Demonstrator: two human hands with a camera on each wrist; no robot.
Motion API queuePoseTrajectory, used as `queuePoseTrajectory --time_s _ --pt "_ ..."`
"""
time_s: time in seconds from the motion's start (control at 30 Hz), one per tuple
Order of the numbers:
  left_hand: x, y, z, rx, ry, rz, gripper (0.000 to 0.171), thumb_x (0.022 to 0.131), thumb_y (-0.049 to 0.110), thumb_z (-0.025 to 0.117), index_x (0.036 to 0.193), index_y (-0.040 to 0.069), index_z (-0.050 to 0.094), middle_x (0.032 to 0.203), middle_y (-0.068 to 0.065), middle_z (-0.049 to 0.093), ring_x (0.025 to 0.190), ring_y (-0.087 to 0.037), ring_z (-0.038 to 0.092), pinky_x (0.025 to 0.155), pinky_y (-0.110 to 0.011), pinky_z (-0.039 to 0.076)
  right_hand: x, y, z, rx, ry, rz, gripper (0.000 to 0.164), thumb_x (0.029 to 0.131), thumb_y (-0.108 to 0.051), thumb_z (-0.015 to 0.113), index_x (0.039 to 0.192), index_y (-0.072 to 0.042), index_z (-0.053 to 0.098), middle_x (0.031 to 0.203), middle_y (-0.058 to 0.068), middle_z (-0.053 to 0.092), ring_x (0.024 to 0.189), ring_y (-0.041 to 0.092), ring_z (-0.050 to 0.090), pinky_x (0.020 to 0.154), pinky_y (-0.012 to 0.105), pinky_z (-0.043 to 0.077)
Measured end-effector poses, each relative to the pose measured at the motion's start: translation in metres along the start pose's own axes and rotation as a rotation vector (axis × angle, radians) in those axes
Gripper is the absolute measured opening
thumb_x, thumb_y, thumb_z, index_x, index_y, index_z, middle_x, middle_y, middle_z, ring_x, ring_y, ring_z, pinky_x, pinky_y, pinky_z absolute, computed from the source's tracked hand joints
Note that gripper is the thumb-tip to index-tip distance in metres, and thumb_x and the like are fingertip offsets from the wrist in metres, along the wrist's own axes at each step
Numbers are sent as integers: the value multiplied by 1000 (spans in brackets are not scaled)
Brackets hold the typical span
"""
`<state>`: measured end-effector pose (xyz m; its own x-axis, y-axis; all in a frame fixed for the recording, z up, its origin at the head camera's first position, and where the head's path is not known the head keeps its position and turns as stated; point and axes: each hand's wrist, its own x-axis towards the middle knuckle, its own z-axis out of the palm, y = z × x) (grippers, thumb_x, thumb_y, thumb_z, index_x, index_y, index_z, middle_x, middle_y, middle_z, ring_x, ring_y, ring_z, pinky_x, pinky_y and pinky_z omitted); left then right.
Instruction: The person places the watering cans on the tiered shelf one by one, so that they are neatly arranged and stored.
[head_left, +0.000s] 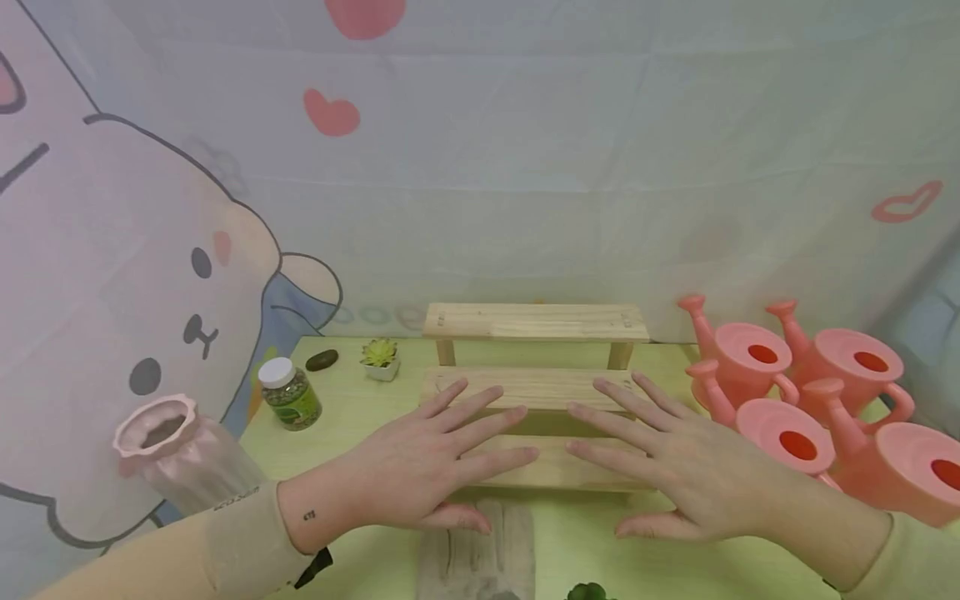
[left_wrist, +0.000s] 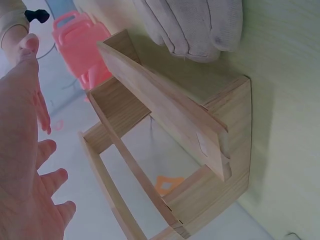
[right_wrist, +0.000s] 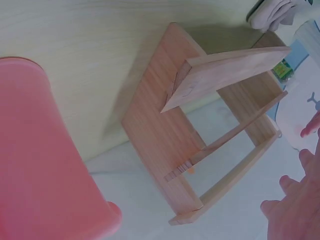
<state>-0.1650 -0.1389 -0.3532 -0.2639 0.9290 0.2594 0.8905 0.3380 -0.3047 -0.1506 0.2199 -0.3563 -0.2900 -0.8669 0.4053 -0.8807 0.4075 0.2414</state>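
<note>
Both hands hover palm down over a tiered wooden stand (head_left: 536, 321), fingers spread and holding nothing. My left hand (head_left: 420, 467) is above the left part of the lower tiers, its fingertips pointing toward the middle. The right hand (head_left: 697, 471) mirrors it on the other side, a small gap between the two sets of fingers. In the left wrist view the stand (left_wrist: 165, 105) shows its stepped slats and side panel, apart from the left hand (left_wrist: 25, 165). From the right wrist, the right hand (right_wrist: 300, 200) appears at the edge, clear of the stand (right_wrist: 150, 100).
Several pink watering cans (head_left: 783, 433) stand at the right. On the left are a pink ruffled vase (head_left: 202, 458), a white-lidded jar (head_left: 292, 400), a dark stone (head_left: 322, 360) and a small potted succulent (head_left: 381, 358). Grey fabric gloves (head_left: 476, 550) lie in front; green foliage (head_left: 587, 592) shows nearby.
</note>
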Motion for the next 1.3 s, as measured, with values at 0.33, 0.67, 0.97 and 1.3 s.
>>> queuePoseTrajectory --time_s 0.33,0.67,0.97,1.3 --pt "0 0 0 -9 -1 6 85 96 74 45 165 31 21 170 -6 27 160 -34 19 125 -62 27 1 0 2 6 5 7 84 90 -68 62 157 -20 43 166 10 36 156 39 27 133 51 4" --pt "2 1 -2 8 18 -1 83 96 75 45 164 32 24 169 -7 29 160 -34 20 124 -61 29 0 -1 2 0 14 23 85 90 -69 62 157 -20 43 165 10 39 156 39 28 133 50 5" --pt "7 3 -5 2 35 14 84 95 73 50 164 30 25 169 -8 30 159 -33 22 124 -60 30 -1 -2 2 4 30 30 85 89 -67 63 156 -19 44 164 11 39 156 39 28 133 50 5" --pt "8 0 -11 3 81 -29 82 95 70 53 162 31 29 169 -8 29 158 -34 25 122 -59 34 -4 -3 -4 32 105 61 78 95 -67 56 153 -15 50 161 14 43 155 38 30 134 47 3"
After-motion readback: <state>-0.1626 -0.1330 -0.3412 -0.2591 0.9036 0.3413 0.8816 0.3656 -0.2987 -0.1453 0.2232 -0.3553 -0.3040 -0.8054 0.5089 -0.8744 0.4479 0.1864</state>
